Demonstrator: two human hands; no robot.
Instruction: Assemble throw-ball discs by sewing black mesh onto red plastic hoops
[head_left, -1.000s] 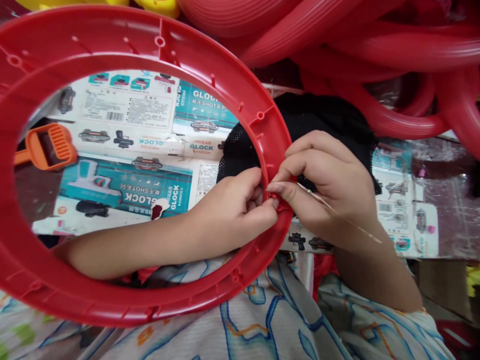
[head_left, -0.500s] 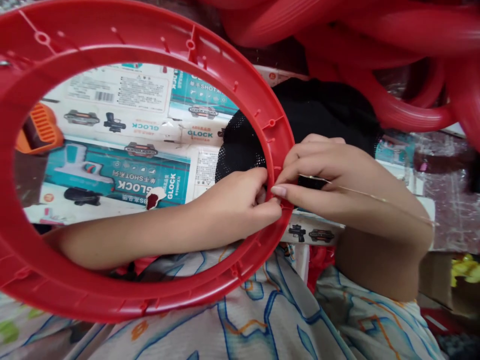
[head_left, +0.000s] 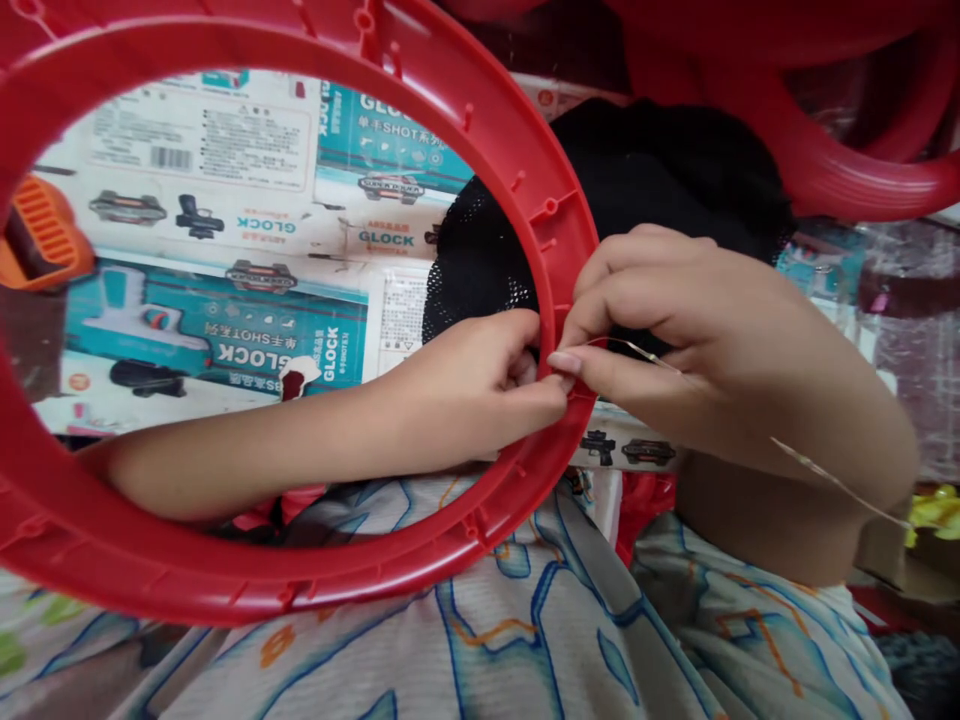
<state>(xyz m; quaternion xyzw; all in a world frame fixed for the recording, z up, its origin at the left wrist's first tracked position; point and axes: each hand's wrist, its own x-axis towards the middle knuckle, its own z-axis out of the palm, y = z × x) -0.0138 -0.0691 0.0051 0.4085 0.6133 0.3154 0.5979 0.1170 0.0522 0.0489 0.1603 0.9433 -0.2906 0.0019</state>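
A large red plastic ring (head_left: 495, 140) is held up with its ribbed, hollow side toward me, small pegs and screw posts along its channel. My left hand (head_left: 499, 375) reaches through the ring's opening and is closed round its right side, thumb over the channel. Against that same stretch, my right hand (head_left: 675, 310) pinches thumb and forefinger together on a thin wire with small beads (head_left: 840, 482), which looks like a fairy-light string. The wire loops over the fingers and trails across the wrist to the right. Its end at the fingertips is hidden.
Printed cartons (head_left: 296, 335) lie beneath the ring. Behind my right hand is a black mesh-like cloth (head_left: 667, 180). More red rings (head_left: 840, 180) are piled at upper right. An orange plastic piece (head_left: 67, 240) sits at left, and something yellow (head_left: 934, 515) at far right.
The ring's upper part and both hands have shifted slightly up in view. The wire now bows in a small loop near my right fingertips. Both hands keep their grip at the same place.
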